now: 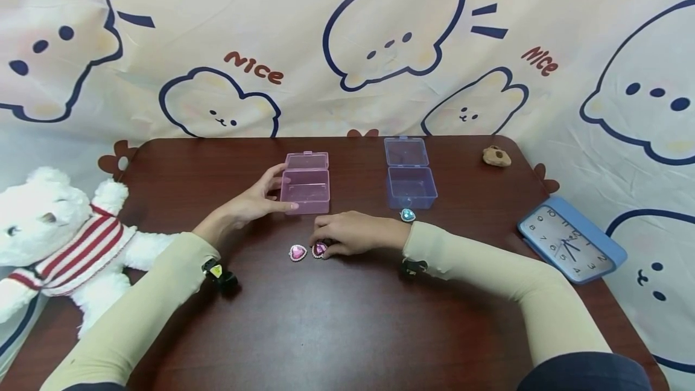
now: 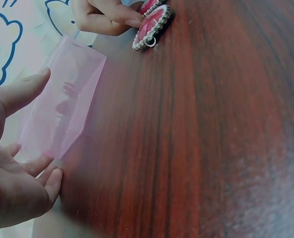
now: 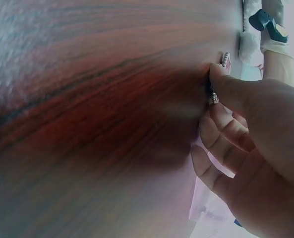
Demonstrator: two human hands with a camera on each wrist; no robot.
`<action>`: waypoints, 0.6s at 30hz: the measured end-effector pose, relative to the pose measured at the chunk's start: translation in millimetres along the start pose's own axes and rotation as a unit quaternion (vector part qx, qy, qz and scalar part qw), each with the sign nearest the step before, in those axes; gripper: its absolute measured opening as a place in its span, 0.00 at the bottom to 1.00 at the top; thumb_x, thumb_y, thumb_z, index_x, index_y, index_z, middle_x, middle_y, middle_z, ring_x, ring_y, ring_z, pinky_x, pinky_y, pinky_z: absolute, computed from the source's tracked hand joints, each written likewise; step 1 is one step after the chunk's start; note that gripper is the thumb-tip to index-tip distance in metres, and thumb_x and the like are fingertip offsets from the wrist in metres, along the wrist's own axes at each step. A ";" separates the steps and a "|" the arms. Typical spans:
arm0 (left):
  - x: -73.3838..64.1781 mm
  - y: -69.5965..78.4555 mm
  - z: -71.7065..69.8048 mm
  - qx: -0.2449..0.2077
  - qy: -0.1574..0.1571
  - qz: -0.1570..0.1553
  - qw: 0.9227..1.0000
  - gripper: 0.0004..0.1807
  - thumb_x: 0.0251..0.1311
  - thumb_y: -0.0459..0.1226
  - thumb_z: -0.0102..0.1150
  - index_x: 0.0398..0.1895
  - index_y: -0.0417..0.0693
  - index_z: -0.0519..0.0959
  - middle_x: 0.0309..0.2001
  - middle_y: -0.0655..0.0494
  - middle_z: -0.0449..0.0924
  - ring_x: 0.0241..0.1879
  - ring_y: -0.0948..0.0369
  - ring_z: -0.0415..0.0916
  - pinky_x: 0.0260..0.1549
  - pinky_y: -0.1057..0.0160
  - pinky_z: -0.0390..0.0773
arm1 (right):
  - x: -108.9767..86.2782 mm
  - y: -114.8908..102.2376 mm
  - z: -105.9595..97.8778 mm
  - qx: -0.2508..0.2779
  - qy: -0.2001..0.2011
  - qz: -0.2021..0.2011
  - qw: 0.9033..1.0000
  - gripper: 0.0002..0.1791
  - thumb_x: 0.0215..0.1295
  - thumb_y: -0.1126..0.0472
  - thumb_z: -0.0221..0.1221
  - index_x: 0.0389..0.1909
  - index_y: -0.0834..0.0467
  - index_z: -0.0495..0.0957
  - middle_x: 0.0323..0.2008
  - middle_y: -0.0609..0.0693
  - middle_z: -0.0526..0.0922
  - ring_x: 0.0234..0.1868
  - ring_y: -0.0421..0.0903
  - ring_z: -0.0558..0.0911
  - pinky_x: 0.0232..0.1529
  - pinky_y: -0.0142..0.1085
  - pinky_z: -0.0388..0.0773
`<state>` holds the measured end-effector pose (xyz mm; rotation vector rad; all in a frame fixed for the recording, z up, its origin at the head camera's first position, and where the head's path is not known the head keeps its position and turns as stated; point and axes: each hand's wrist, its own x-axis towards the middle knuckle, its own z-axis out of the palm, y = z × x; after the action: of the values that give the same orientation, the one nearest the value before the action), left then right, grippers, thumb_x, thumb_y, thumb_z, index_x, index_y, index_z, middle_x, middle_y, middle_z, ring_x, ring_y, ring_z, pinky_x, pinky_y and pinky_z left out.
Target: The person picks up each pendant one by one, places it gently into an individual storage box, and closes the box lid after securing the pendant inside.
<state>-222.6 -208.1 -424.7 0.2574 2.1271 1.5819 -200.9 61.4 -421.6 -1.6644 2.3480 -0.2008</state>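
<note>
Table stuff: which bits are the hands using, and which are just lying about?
In use: open pink plastic box held by left hand; pink heart-shaped gem pinched by right hand; second pink heart gem.
Lying about: open blue plastic box, blue gem, white teddy bear, blue clock.

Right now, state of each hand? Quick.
Left hand: open, straight fingers resting against the pink box.
Right hand: fingers curled, pinching a pink heart gem on the table.
</note>
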 end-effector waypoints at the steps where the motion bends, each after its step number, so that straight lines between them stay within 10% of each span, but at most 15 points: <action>1: 0.0 -0.1 -0.1 0.001 0.001 0.000 1.000 0.57 0.64 0.38 0.70 0.84 0.58 0.37 0.81 0.39 0.49 0.77 0.39 0.53 0.76 0.35 0.53 | -0.2 -0.1 -0.2 -0.002 -0.001 0.001 1.000 0.18 0.72 0.48 0.63 0.58 0.49 0.82 0.48 0.44 0.79 0.41 0.35 0.79 0.46 0.34 0.80; 18: -0.2 -0.7 -1.2 0.004 -0.001 -0.001 1.000 0.57 0.64 0.39 0.70 0.84 0.61 0.38 0.81 0.40 0.49 0.78 0.41 0.52 0.76 0.35 0.54 | -6.2 11.6 -24.3 0.080 0.052 -0.026 0.995 0.17 0.73 0.53 0.63 0.56 0.57 0.81 0.47 0.47 0.84 0.48 0.41 0.82 0.56 0.34 0.79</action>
<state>-222.9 -209.4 -425.1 0.2595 2.1315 1.5716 -216.4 70.3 -400.5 -1.6761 2.2949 -0.4840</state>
